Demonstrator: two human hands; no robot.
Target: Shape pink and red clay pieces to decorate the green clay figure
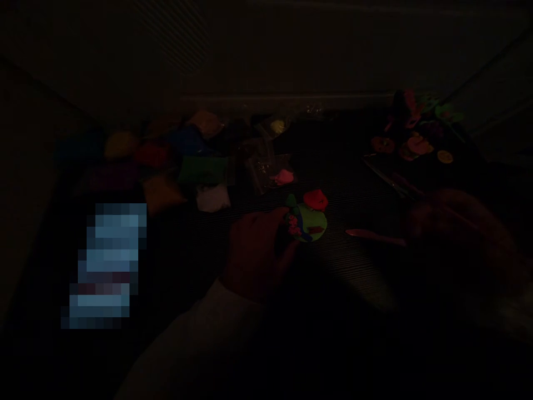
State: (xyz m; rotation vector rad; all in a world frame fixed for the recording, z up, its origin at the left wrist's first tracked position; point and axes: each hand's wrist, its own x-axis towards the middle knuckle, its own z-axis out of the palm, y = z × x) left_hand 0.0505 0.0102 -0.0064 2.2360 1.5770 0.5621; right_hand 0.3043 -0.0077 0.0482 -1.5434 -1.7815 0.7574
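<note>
In dim light my left hand [258, 247] is closed around the left side of a small modelling clay figure [313, 221]. The figure has a light green round part, a red piece on top, a dark green bit, a blue band and small pink blobs. To the right, my right hand [449, 233] is dark and blurred, closed on a thin modelling knife [372, 237]. Its pinkish blade points left toward the figure, with a gap between them. Just beyond the figure lies a clear bag with pink clay [284, 176].
Coloured clay packs, among them a green pack [203, 169] and a white pack [213, 198], crowd the back left. A pixelated bright screen [108, 261] lies at left. Scissors [385, 176] and several finished clay pieces [416, 145] lie at the back right.
</note>
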